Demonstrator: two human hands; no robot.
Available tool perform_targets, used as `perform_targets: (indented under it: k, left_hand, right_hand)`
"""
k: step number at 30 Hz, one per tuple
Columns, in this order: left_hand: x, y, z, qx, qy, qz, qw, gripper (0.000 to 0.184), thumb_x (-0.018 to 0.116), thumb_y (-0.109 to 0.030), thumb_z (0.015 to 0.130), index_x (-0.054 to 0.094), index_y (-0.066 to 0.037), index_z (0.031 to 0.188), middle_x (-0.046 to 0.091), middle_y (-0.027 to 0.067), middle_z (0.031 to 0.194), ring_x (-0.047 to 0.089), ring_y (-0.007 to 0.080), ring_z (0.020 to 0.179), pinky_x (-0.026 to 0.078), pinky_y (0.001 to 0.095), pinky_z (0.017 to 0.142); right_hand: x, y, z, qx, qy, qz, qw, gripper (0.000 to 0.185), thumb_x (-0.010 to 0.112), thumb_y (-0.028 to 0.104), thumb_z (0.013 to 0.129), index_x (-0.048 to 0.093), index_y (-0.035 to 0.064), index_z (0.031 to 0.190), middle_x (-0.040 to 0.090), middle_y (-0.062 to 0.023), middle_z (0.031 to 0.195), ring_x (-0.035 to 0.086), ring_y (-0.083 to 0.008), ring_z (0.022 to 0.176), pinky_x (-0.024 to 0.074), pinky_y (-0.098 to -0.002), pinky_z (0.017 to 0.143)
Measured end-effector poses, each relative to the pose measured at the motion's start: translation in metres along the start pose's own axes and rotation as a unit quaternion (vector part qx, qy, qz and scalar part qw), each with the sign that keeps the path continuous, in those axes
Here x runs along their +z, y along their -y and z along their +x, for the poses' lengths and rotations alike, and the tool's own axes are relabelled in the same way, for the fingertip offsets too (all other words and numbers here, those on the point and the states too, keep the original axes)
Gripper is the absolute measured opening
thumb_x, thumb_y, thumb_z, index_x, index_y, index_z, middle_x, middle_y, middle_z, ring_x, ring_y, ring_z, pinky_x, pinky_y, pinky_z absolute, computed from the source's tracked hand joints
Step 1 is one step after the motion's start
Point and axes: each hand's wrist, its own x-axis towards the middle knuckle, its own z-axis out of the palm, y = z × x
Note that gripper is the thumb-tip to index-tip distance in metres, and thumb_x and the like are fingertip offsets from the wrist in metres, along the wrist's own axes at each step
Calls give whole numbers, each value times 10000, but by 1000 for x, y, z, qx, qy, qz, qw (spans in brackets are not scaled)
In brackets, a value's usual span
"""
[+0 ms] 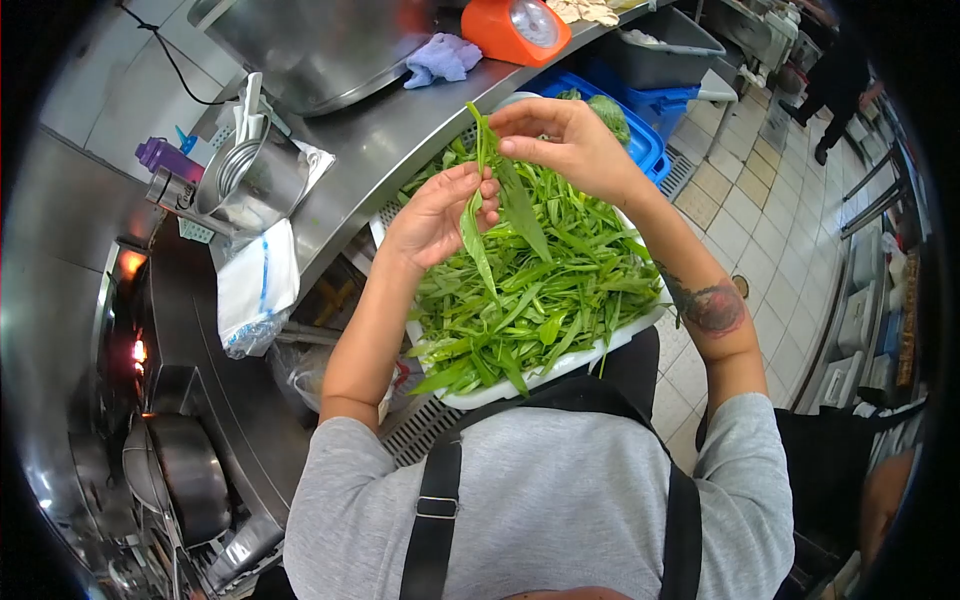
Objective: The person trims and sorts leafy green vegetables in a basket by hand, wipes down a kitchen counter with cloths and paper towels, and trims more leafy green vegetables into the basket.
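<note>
My left hand [445,215] pinches a stem of leafy greens [474,240], which look like water spinach, between thumb and fingers. Long narrow leaves hang down from that grip. Close by, at the upper end of the stem, is my right hand [565,145], its thumb and forefinger apart; whether the fingertips touch the stem I cannot tell. Below both hands a white tub [470,400] is heaped with loose greens [545,300] of the same kind.
A steel counter [375,150] runs along the left, bearing a large pot [320,50], a purple cloth [442,60], an orange scale [515,30] and a utensil container [255,190]. Blue bins [660,115] stand beyond the tub. Flames burn at the left stove [138,350]. Another person [838,85] stands far right.
</note>
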Motion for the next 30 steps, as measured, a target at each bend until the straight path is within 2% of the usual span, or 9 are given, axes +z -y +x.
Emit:
perform_targets:
  k: [10, 13, 16, 17, 20, 21, 24, 25, 30]
  left_hand:
    - [-13, -4, -7, 49, 29, -43, 997, 119, 540, -118, 905, 519, -43, 994, 510, 41, 853, 523, 138, 781, 508, 280, 729]
    - [-15, -6, -8, 46, 44, -21, 998, 124, 544, -123, 901, 522, -44, 994, 506, 40, 847, 524, 140, 780, 511, 278, 723]
    - [-14, -5, -7, 37, 53, 9, 998, 141, 558, -138, 897, 510, -38, 983, 481, 31, 827, 500, 142, 767, 498, 280, 710]
    - [-13, -5, -8, 32, 56, 20, 998, 149, 563, -144, 896, 503, -35, 978, 468, 27, 818, 488, 143, 761, 492, 282, 705]
    - [-9, -1, -7, 13, 47, 38, 998, 164, 582, -152, 886, 512, -35, 977, 484, 29, 815, 495, 142, 761, 493, 278, 702]
    - [-11, -1, -5, -1, 51, 51, 997, 183, 574, -160, 891, 517, -36, 1013, 496, 23, 818, 508, 133, 754, 500, 285, 722]
    - [0, 1, 6, -24, 20, 99, 995, 225, 555, -186, 905, 516, -24, 1056, 528, 30, 858, 542, 133, 779, 513, 290, 730]
    - [4, -2, 10, -26, 32, 134, 990, 287, 533, -211, 918, 503, -1, 1110, 558, 40, 905, 574, 135, 790, 524, 287, 734]
    - [19, -24, 33, 21, -35, 205, 978, 264, 555, -215, 906, 560, -3, 1063, 624, 59, 921, 615, 160, 777, 519, 312, 731]
  right_hand:
    - [-39, 7, -16, 102, -89, -41, 990, 232, 648, 194, 840, 675, 9, 976, 665, -8, 826, 579, -47, 742, 450, -192, 647]
    - [-38, 1, -24, 163, -58, 18, 985, 261, 656, 180, 821, 662, -9, 1002, 677, -47, 883, 606, -104, 744, 481, -242, 674]
    - [-38, -12, -29, 123, 183, -274, 936, 352, 689, 192, 780, 635, -43, 1037, 674, -114, 946, 640, -184, 825, 503, -297, 747]
    - [-32, -4, -33, 192, 228, -300, 906, 496, 725, 233, 744, 581, -18, 1147, 639, -176, 1051, 623, -262, 974, 486, -336, 852]
    - [-20, -3, -34, 30, 109, -316, 942, 664, 751, 279, 721, 487, 18, 1271, 582, -170, 1179, 580, -271, 1075, 460, -343, 905]
    - [-19, 4, -32, 44, 101, -204, 973, 721, 716, 277, 766, 380, 22, 1350, 500, -156, 1295, 561, -282, 1100, 440, -373, 935]
    - [-7, 4, -21, -38, 87, -125, 988, 649, 635, 231, 847, 333, -6, 1371, 468, -124, 1328, 586, -237, 1037, 455, -375, 904]
    - [-1, 3, -17, -16, 90, -52, 994, 424, 530, 182, 920, 441, -12, 1287, 560, -104, 1196, 598, -166, 937, 477, -327, 845]
    - [-13, 10, 2, -38, -102, 73, 991, 219, 416, 162, 976, 557, -1, 1013, 635, -75, 922, 601, -133, 873, 486, -280, 802]
